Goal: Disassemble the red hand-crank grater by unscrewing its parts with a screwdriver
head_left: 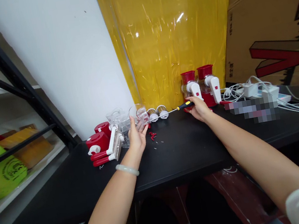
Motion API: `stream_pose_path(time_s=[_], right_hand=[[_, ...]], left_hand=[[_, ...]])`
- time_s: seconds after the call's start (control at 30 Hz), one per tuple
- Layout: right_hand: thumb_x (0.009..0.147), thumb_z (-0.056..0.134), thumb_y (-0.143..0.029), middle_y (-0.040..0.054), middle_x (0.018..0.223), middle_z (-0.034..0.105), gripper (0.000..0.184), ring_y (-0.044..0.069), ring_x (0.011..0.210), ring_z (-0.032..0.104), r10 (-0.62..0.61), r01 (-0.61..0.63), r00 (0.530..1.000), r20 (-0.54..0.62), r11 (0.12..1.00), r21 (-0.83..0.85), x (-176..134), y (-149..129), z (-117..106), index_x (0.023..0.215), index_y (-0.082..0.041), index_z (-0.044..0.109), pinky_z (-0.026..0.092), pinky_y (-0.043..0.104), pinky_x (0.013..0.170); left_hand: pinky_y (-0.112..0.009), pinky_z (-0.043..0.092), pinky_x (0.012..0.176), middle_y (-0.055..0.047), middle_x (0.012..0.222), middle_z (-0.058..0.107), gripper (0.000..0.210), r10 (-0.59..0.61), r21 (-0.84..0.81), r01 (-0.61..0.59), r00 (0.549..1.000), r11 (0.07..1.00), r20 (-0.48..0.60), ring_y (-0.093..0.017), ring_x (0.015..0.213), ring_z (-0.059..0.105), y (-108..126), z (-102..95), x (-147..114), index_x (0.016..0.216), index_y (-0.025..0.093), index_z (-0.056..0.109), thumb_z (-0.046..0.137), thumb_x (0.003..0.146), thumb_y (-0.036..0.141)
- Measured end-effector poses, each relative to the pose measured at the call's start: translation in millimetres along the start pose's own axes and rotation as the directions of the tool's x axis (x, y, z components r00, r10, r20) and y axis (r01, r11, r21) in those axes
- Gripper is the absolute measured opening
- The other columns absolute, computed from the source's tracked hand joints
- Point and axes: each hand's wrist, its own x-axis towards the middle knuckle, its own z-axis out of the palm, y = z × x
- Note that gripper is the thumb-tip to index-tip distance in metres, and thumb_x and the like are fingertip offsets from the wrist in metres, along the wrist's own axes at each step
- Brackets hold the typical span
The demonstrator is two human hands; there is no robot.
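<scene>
My left hand (137, 137) is wrapped round a clear plastic housing (142, 116), lifted a little above the black table. In my right hand (199, 109) is a screwdriver (185, 105) with a black and yellow handle. Its long shaft points left, and the tip reaches the clear housing or ends just in front of it; I cannot tell which. Behind the shaft lie two grater drums (162, 112). Small red parts (153, 136) and several tiny screws (157, 142) rest on the table below my left hand.
Red bases (97, 141), white crank handles with red grips (100, 161) and more clear housings are at the left. Two assembled red and white rotary graters (209, 86) stand at the back right. White cables and chargers (251, 90) lie right of them. A cardboard box (273, 24) leans behind.
</scene>
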Motion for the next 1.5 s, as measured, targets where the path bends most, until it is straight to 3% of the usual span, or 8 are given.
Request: stream_pose_path(time_s=[0.2,0.33,0.43,0.77,0.97,1.17,1.3,1.5], right_hand=[[0.08,0.064,-0.04,-0.0022,0.066,0.055,0.021,0.012,0.06,0.057,-0.013,0.013,1.0,0.001,1.0,-0.027,-1.7,-3.3,0.7,0.076,-0.019,0.063,0.053,0.026,0.054],[0.082,0.061,-0.061,-0.0054,0.049,0.044,0.044,0.008,0.038,0.039,-0.106,0.105,0.994,0.003,0.977,-0.188,0.4,-1.4,-2.6,0.07,-0.019,0.061,0.038,0.02,0.038],[0.081,0.066,-0.057,-0.0087,0.044,0.036,0.039,0.006,0.034,0.03,-0.141,0.147,0.989,0.044,0.963,-0.227,1.3,0.2,-5.1,0.071,-0.02,0.06,0.032,0.019,0.035],[0.07,0.067,-0.026,-0.0044,0.064,0.054,0.01,0.009,0.05,0.05,-0.014,0.012,1.0,-0.024,0.997,-0.07,4.0,1.1,-1.8,0.076,-0.02,0.063,0.047,0.023,0.047],[0.074,0.064,-0.031,-0.0016,0.064,0.056,0.012,0.01,0.05,0.052,0.018,-0.017,0.999,0.038,1.0,-0.021,2.7,-2.2,-5.7,0.075,-0.02,0.063,0.049,0.024,0.048],[0.088,0.052,-0.06,-0.0047,0.045,0.044,0.044,0.007,0.035,0.039,-0.078,0.084,0.996,0.039,0.977,-0.194,2.8,0.7,-6.5,0.074,-0.02,0.061,0.038,0.02,0.037],[0.088,0.06,-0.053,-0.0102,0.038,0.031,0.034,0.006,0.031,0.03,-0.094,0.108,0.993,0.066,0.959,-0.263,1.4,2.1,-7.1,0.077,-0.021,0.06,0.038,0.019,0.037],[0.084,0.062,-0.037,-0.0079,0.051,0.045,0.017,0.007,0.039,0.039,-0.035,0.042,0.998,0.047,0.987,-0.154,-0.1,2.7,-3.2,0.081,-0.022,0.055,0.044,0.02,0.043]], left_hand=[[-0.037,0.054,0.096,-0.01,0.104,0.072,0.042,0.002,0.023,-0.002,1.0,1.0,0.015,-0.019,0.094,0.072,-0.3,-0.5,-0.6,0.116,0.021,0.062,0.069,0.085,0.049],[-0.037,0.054,0.096,-0.01,0.104,0.071,0.04,0.006,0.037,-0.006,1.0,0.999,0.009,-0.019,0.097,0.071,-1.2,-1.6,1.4,0.112,0.02,0.062,0.069,0.085,0.049],[-0.038,0.055,0.096,-0.01,0.103,0.071,0.039,0.016,0.054,-0.016,1.0,0.998,0.01,-0.02,0.099,0.071,-1.9,-2.2,2.3,0.112,0.02,0.062,0.068,0.086,0.048],[-0.041,0.055,0.095,-0.01,0.096,0.071,0.035,0.04,0.052,-0.04,0.999,0.998,0.015,-0.02,0.093,0.071,-1.1,-1.0,0.3,0.108,0.017,0.063,0.067,0.088,0.046],[-0.04,0.054,0.097,-0.011,0.101,0.071,0.037,0.021,0.033,-0.021,1.0,0.999,0.011,-0.02,0.099,0.07,-1.9,-1.9,1.7,0.111,0.018,0.064,0.066,0.088,0.046],[-0.04,0.055,0.096,-0.012,0.104,0.07,0.04,0.021,0.035,-0.022,1.0,0.999,0.004,-0.021,0.101,0.07,-2.3,-2.6,3.0,0.113,0.017,0.062,0.067,0.087,0.047],[-0.037,0.055,0.095,-0.012,0.105,0.07,0.041,0.018,0.039,-0.019,1.0,0.999,0.014,-0.021,0.102,0.07,-2.3,-3.5,3.9,0.114,0.018,0.062,0.067,0.087,0.048],[-0.038,0.054,0.096,-0.012,0.104,0.071,0.04,0.027,0.041,-0.028,0.999,0.999,0.04,-0.021,0.104,0.07,-2.3,-4.2,4.3,0.112,0.018,0.063,0.067,0.087,0.049]])
